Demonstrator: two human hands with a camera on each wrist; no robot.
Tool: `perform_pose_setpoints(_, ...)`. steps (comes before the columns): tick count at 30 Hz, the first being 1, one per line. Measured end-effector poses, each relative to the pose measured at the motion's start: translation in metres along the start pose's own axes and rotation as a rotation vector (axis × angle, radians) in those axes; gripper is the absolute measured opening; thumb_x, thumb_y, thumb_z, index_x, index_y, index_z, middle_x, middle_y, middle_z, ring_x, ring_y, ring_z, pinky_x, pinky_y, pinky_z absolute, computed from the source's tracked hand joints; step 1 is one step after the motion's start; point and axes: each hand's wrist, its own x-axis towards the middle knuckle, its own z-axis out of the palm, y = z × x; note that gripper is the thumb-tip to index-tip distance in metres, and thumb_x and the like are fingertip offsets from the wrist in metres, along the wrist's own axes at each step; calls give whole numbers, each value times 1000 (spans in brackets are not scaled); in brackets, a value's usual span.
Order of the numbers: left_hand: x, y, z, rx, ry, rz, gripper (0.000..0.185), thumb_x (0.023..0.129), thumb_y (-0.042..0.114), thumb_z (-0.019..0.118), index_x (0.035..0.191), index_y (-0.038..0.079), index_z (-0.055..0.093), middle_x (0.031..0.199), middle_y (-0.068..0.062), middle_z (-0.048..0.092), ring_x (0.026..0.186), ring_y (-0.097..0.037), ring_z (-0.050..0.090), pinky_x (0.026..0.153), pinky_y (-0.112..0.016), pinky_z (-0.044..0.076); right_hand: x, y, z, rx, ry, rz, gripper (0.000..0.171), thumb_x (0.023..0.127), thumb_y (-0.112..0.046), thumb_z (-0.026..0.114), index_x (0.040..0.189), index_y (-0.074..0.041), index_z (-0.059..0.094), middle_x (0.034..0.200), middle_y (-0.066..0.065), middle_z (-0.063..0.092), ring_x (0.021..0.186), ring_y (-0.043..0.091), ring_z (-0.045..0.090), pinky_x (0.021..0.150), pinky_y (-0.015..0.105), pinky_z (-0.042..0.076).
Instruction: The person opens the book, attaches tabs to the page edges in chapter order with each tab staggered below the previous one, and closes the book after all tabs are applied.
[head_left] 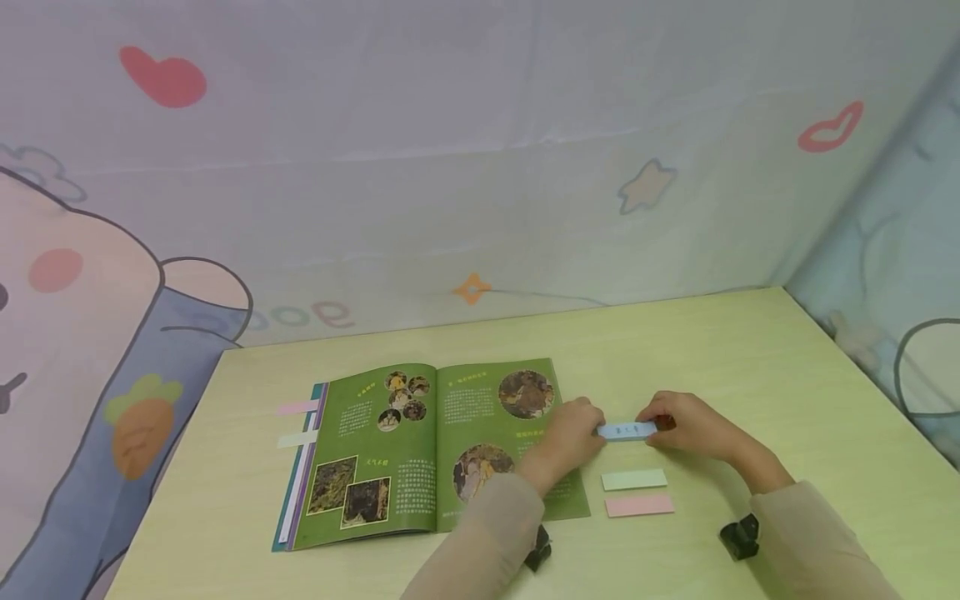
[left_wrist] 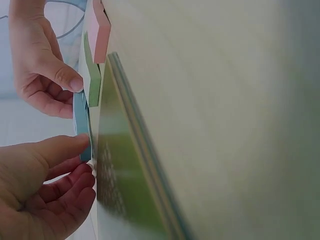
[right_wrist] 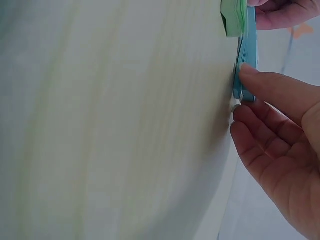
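Note:
A blue pad of sticky notes (head_left: 628, 431), with handwriting on its top sheet, lies between both hands on the table. My left hand (head_left: 566, 437) pinches its left end, thumb on the near side. At the right end, my right hand (head_left: 693, 427) holds the pad with its thumb (right_wrist: 270, 87) against the near edge. Sheets at that end stand slightly apart in the right wrist view. Just nearer lie a pale green sticky-note pad (head_left: 633, 480) and a pink sticky-note pad (head_left: 640, 505).
An open magazine (head_left: 480, 425) with green pages lies to the left, partly under my left forearm. A pink tab (head_left: 296, 407) and a pale green tab (head_left: 297, 439) stick out from its left edge. A printed cloth (head_left: 420, 183) hangs behind the table.

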Motion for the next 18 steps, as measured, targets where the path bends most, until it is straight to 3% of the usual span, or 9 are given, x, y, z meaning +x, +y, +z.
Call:
perform_pose_setpoints(9,-6,-1,-7,-77,-19,4,19,83,16,70,99,6,72,82,1,60,71,-7,50,65,-14,40,-2,-2,-2,2,4,-14,17,77,-3,74,93,-2,69,82,-3,55,70,6,47,61,21,45)
perform_pose_setpoints(18,-12,-3,-20,-106,-35,56,16,83,15,69,97,5,71,82,0,62,69,-7,50,63,-14,40,-2,-11,-6,16,-12,-10,18,76,0,72,93,-4,70,83,-6,56,70,5,47,61,22,45)
